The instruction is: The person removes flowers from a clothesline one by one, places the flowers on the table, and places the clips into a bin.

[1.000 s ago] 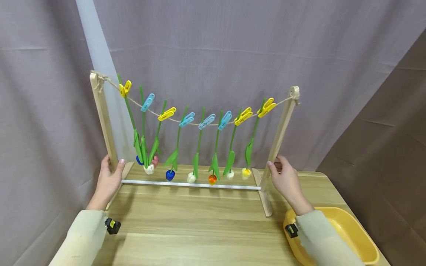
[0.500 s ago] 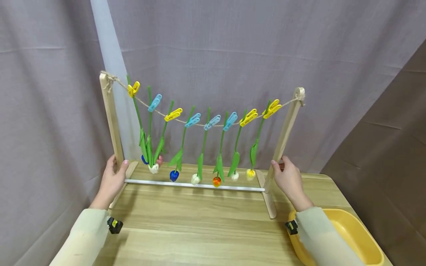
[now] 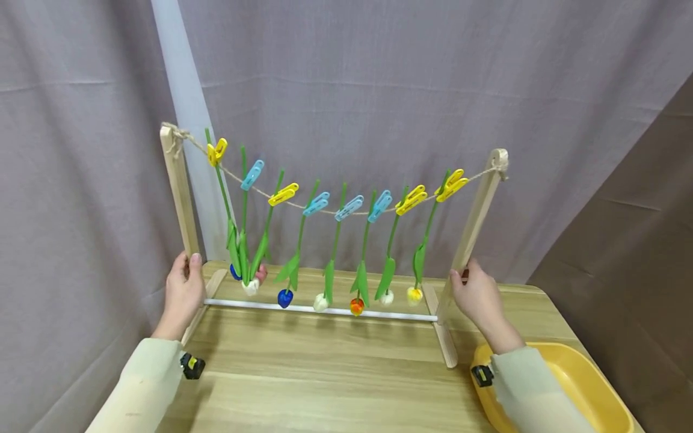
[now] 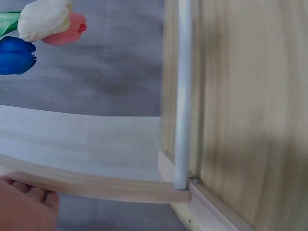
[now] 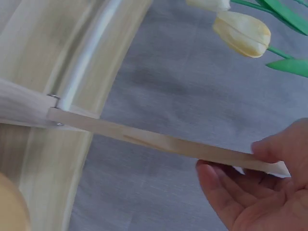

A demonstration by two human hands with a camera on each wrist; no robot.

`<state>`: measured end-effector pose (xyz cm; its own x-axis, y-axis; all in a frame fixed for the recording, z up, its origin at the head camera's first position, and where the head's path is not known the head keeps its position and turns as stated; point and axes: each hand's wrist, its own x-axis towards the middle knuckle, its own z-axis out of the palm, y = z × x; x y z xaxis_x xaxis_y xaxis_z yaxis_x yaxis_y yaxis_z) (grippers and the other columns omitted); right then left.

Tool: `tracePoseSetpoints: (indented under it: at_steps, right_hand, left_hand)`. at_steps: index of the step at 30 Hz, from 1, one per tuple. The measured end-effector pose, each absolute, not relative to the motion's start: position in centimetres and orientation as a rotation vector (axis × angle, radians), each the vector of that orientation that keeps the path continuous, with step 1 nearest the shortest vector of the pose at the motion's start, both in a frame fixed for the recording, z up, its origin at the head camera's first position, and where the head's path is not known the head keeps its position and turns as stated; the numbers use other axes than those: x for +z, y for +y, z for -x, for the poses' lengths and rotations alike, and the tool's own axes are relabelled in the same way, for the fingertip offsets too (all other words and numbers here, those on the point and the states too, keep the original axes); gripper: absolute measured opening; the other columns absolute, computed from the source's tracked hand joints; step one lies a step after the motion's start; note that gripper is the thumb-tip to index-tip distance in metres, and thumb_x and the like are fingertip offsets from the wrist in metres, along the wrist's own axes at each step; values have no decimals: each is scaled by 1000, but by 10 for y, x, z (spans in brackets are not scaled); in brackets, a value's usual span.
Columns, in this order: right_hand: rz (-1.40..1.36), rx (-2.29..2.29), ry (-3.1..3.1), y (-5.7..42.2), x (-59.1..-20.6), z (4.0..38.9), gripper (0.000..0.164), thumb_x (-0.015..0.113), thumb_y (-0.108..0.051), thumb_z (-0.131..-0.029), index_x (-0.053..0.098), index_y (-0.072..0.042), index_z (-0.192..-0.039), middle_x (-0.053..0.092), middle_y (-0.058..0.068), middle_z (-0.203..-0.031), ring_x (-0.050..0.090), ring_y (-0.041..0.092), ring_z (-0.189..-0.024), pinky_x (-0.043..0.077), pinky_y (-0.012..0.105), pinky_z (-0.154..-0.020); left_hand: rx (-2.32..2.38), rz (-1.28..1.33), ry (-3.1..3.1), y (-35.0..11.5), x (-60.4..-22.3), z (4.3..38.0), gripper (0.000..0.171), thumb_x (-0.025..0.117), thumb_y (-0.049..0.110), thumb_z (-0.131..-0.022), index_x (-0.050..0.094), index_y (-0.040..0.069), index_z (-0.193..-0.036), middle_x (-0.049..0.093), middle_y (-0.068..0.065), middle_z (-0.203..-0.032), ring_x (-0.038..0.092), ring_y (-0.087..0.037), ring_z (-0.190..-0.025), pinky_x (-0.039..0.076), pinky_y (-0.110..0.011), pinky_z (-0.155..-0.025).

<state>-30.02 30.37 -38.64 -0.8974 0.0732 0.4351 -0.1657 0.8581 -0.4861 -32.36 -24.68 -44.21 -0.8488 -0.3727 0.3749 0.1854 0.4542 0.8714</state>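
A wooden stand (image 3: 471,219) has two upright posts, a white crossbar (image 3: 352,311) and a sagging twine (image 3: 476,177) tied between the post tops. Yellow clothespins (image 3: 412,199) and blue clothespins (image 3: 349,207) clip several artificial tulips (image 3: 284,297) upside down along it. My left hand (image 3: 184,293) grips the lower left post; in the left wrist view, curled fingers (image 4: 41,193) lie against it. On the other side, my right hand (image 3: 482,300) holds the lower right post, thumb on one side and fingers on the other in the right wrist view.
A yellow basin (image 3: 574,376) stands at the table's right front, partly under the right forearm. Grey curtains (image 3: 357,72) hang close behind the wooden table (image 3: 319,385) and at both sides.
The stand has shifted slightly toward me over the table, both hands keeping hold of its posts. The head view has also moved a little. The flowers stay clipped to the twine.
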Motion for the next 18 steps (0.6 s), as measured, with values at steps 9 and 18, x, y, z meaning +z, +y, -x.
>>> tracePoseSetpoints:
  at_steps: [9,18]
  right_hand:
    - [-62,693,-2677,298,-381,295,23,48,-13,-98,47,9,-102,62,27,-81,60,32,-64,46,42,-50]
    - [-75,712,-2664,300,-383,297,26,49,-13,-97,47,10,-107,63,31,-88,63,38,-73,50,46,-56]
  left_hand:
    - [-1293,-153,-2083,-251,-442,328,41,38,32,-105,58,-1,-118,58,-19,-95,48,-20,-84,38,-30,-75]
    - [-1323,-172,-2135,-252,-437,327,43,37,34,-105,60,2,-122,60,-18,-102,48,-19,-85,37,-26,-73]
